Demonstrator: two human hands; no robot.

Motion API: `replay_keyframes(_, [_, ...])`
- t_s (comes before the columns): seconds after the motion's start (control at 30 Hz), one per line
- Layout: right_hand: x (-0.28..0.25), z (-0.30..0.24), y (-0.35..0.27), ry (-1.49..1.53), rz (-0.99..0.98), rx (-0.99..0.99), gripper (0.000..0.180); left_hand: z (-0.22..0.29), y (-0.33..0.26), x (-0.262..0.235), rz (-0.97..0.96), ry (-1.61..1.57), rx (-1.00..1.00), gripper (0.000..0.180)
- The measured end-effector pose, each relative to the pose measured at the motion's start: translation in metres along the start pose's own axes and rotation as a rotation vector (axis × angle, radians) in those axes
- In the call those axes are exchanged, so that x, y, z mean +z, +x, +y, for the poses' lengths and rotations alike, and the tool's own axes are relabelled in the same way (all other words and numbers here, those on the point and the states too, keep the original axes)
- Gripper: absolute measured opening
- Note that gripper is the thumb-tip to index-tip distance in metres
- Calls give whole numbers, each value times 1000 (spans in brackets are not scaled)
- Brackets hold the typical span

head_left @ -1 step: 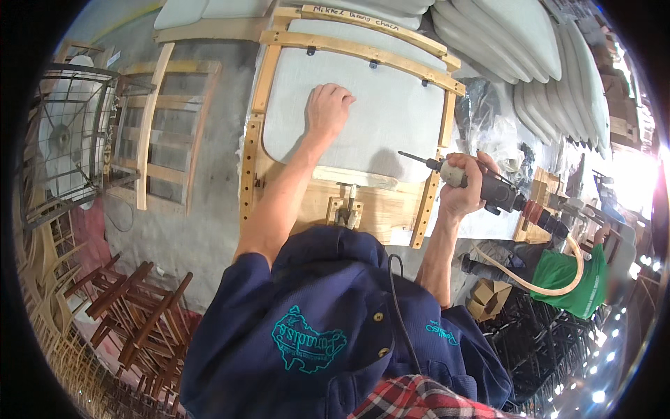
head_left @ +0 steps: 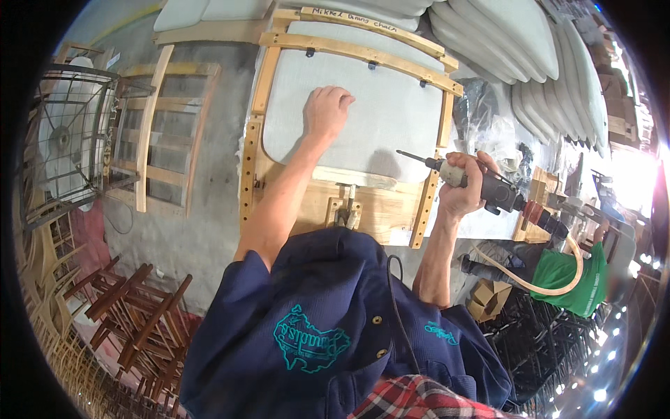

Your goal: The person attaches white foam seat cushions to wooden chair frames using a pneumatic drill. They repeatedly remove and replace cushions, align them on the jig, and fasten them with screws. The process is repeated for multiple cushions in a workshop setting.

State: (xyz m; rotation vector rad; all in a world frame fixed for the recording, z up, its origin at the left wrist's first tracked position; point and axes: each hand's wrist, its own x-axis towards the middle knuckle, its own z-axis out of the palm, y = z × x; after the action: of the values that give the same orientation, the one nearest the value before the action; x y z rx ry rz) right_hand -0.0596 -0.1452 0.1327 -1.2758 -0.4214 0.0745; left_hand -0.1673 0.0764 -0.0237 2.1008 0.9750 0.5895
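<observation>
One wooden chair frame, pale, lying flat on a work surface and fitted with a light grey seat cushion; all places below are given from this frame. Left hand: laid palm down on the cushion inside the frame, fingers bent loosely and a little apart, holding nothing. Right hand: at the frame's right rail, wrapped firmly around a pneumatic screwdriver, dark body with a pale front section. The tool's bit points left, its tip over the cushion just inside the right rail; whether it touches the fabric cannot be told. A cream air hose runs from the tool's rear, looping to the right of the frame. A stack of grey cushions lies beyond the frame's top right corner. A second bare wooden frame lies left of it on the concrete floor, with a wire cage further left. Dark brown chairs stand to the lower left. A person in a green shirt is to the lower right, well apart.
</observation>
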Motion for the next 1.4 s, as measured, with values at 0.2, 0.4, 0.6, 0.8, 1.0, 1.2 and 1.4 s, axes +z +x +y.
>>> replay_keyframes(0.2, [26, -25, 6, 324, 27, -16, 27, 35, -33, -25, -280, -1058, -378, 26])
replay_keyframes(0.4, [43, -29, 8, 416, 0, 35, 26, 44, -57, -37, -373, -1424, -396, 25])
replay_keyframes(0.6, [54, -22, 4, 393, -32, 52, 26, 39, -61, -48, -382, -1431, -356, 26])
replay_keyframes(0.8, [58, -21, 4, 410, -35, 107, 26, 33, -54, -61, -492, -1314, -306, 23])
replay_keyframes(1.0, [60, -18, 7, 357, -26, 142, 26, 25, -40, -77, -601, -1164, -220, 22])
replay_keyframes(1.2, [84, -3, 9, 379, -20, 149, 23, 20, -32, -68, -421, -1310, -318, 28])
replay_keyframes(1.4, [117, 31, 35, 365, -162, 20, 24, 5, 10, -68, -167, -614, -172, 52])
